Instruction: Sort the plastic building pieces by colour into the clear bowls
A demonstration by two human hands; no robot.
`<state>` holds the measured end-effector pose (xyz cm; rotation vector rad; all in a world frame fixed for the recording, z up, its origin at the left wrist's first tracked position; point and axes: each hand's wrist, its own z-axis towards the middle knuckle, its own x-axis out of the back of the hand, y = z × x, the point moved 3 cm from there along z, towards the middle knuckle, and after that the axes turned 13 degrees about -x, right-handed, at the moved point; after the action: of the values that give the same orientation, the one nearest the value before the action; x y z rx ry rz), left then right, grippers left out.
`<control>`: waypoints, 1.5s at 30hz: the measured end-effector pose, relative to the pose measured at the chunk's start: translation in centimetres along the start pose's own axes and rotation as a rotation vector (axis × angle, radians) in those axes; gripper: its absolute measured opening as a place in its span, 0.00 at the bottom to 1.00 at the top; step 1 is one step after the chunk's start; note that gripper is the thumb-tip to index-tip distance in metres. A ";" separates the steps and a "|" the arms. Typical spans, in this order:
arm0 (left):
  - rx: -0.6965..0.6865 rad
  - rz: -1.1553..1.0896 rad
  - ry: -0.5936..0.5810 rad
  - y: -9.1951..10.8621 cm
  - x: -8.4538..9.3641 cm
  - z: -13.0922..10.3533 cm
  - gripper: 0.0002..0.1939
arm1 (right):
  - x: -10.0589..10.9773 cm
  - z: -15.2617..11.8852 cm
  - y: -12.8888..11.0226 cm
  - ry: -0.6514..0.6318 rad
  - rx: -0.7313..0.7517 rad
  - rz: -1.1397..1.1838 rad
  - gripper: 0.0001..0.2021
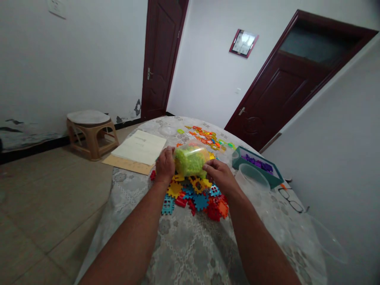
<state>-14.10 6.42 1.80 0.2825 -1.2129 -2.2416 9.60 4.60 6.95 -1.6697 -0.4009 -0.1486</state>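
Between my two hands is a clear plastic tub [192,158] with yellow-green plastic pieces inside, tipped on its side. My left hand [165,163] is closed on the tub's left end. At its right end, my right hand [219,172] grips the edge with thumb and fingers; whether a green piece is also between them I cannot tell. Just below lies a heap of plastic building pieces, among them a blue piece [200,202], a yellow piece [174,189], a red piece [213,211] and a light-blue window-like piece [168,205].
Orange pieces [204,136] are spread farther back. To the right stand a green box [277,181] with purple pieces [258,163], a clear container [252,177] and eyeglasses [289,200]. Paper sheets [141,147] lie at the left table edge, near a stool [92,132].
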 end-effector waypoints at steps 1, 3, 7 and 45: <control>-0.016 0.023 -0.011 0.1 0.0 0.0 0.29 | -0.1 0.2 0.4 -0.019 -0.022 0.067 0.16; -0.042 0.061 -0.027 0.2 -0.2 -0.2 0.29 | -0.1 0.5 0.9 -0.046 -0.059 0.214 0.18; -0.115 0.137 -0.054 0.0 -0.6 -0.5 0.25 | -0.1 0.9 1.3 -0.099 -0.127 0.523 0.21; -0.651 0.477 -0.265 2.2 -3.0 -1.6 0.12 | 31.4 -11.4 8.5 0.688 -0.523 -1.415 0.16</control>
<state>-10.09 6.09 2.44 -0.5153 -0.5227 -2.1335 43.25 -1.89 10.88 -1.3852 -0.9845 -1.9283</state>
